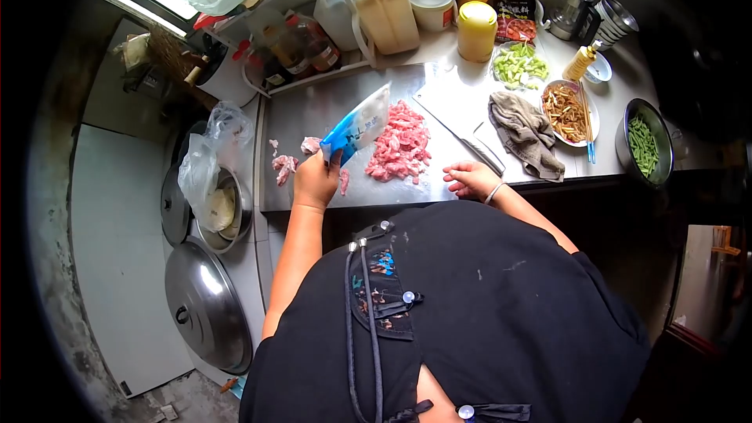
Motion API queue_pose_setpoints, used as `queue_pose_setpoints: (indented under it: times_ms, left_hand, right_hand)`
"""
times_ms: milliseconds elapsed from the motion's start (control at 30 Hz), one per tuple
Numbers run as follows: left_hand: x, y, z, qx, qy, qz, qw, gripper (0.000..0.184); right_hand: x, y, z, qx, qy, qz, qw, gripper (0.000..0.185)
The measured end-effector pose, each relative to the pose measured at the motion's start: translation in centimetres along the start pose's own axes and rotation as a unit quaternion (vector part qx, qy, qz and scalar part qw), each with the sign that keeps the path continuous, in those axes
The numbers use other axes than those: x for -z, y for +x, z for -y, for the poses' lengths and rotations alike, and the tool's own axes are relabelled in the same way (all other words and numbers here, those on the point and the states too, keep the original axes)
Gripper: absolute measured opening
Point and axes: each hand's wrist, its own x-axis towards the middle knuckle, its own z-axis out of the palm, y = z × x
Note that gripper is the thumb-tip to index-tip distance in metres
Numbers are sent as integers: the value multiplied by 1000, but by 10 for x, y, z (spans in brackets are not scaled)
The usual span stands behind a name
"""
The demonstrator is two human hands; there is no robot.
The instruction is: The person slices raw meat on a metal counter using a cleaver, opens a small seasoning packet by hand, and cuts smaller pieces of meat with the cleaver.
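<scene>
No text can be read for certain. Characters stand on the blue-and-white bag [357, 128], left of centre, and pale ones on the dark packet [516, 9] at the far right, too blurred to make out.

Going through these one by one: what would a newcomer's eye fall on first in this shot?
Probably the heap of raw pink meat pieces on the shiny grey metal work surface, in front of the person. Beside it, the left hand holds up a blue-and-white plastic packet. After that, the eye may go to the big round steel lid at the picture's lower left.
</scene>
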Motion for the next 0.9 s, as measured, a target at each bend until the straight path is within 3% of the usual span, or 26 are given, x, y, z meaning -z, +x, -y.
queue_pose_setpoints:
  times_ms: [267,333,533,633,700,800,833,900]
  left_hand:
    - [-12,-22,5,28,-56,-30,998,33]
    - [-10,-29,9,49,-41,14,998,32]
    - [-7,-38,12,46,-36,-35,998,32]
    - [-8,-38,12,88,-83,-21,992,32]
    - [-10,-38,10,46,-57,-76,994,33]
    - [-7,-35,8,43,-19,-50,998,31]
    - [-11,-35,6,-24,3,-101,995,30]
    - [-13,-29,1,-7,-10,-120,993,29]
  right_hand:
    - [11,3,-17,-20,-15,0,1000,29]
    - [12,3,-18,-19,-23,1,1000,30]
    - [15,1,-17,-22,-48,4,999,30]
    - [15,3,-19,-21,-51,8,998,30]
    - [15,3,-16,-19,-54,9,998,30]
    - [13,-2,-15,-28,-40,2,999,26]
    - [13,-2,-16,-30,-41,2,999,26]
    - [13,-1,-16,-31,-41,2,999,26]
